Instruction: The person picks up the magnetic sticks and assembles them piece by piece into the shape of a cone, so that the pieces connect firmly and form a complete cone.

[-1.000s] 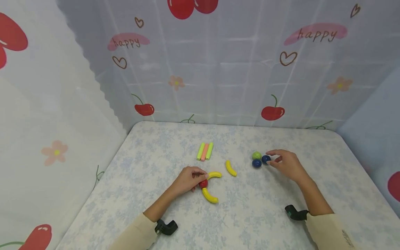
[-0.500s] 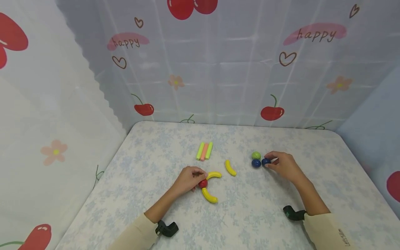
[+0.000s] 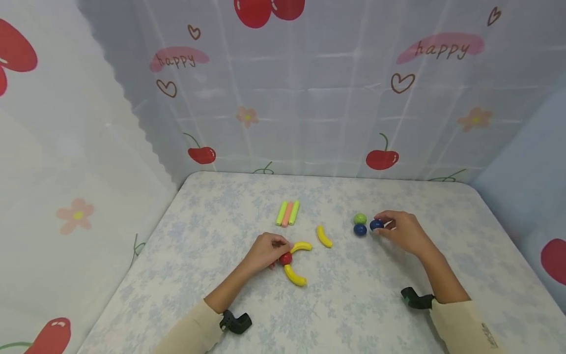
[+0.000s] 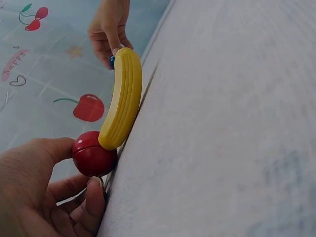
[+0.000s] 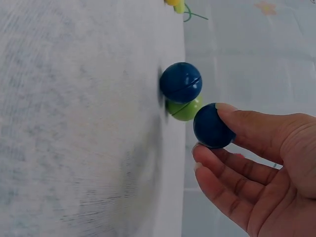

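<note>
While the left hand (image 3: 265,250) pinches the red ball (image 3: 285,258) between two bananas (image 3: 301,246), right fingers (image 5: 247,129) grip a blue ball (image 3: 376,224) on the desk (image 3: 353,295); curtain reads "happy" (image 3: 438,47)

Two bare forearms come up from the lower edge of the head view, each in a long cream-coloured sleeve pushed back short of the wrist. The right sleeve (image 3: 464,327) carries a small line of dark lettering near its cuff — too small to read. A small black device sits strapped at each wrist: the left one (image 3: 235,322) plain black, the right one (image 3: 414,299) black with a greenish edge. Left hand (image 3: 265,250) and right hand (image 3: 400,231) are ungloved — short, unpainted nails show in the wrist views
</note>
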`<state>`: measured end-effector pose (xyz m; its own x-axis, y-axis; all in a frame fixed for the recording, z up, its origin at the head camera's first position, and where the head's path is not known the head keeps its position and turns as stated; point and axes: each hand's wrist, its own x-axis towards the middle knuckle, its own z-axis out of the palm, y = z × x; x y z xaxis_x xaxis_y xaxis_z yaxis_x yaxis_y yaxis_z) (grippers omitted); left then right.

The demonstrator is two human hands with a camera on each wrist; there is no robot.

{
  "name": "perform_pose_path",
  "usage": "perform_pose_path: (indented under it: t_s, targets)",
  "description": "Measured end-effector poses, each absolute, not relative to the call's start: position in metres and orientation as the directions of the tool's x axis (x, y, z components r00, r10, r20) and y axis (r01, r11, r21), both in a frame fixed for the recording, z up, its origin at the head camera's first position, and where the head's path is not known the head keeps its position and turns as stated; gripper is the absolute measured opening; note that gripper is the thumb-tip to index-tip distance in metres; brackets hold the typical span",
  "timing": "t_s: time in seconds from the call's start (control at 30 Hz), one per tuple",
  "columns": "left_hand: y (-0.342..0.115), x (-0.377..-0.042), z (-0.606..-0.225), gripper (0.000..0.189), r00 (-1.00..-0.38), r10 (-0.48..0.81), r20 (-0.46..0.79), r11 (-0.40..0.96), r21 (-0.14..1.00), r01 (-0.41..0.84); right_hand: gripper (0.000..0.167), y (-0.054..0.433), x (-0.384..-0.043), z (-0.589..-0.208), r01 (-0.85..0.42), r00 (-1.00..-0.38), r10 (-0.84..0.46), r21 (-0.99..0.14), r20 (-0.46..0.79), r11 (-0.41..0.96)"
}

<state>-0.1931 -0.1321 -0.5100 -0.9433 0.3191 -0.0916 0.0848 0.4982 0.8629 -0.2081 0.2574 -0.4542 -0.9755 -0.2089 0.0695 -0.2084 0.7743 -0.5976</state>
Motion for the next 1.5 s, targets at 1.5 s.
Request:
perform_pose_path:
  t_s: [1.5]
  targets:
    - [-0.131, -0.185, -0.497, 0.018, -0.929, 0.342, -0.142, 0.54, 0.839, 0.071, 0.03, 0.145, -0.173, -0.464, -0.389, -0.856, -0.513, -0.722, 0.055, 0.572]
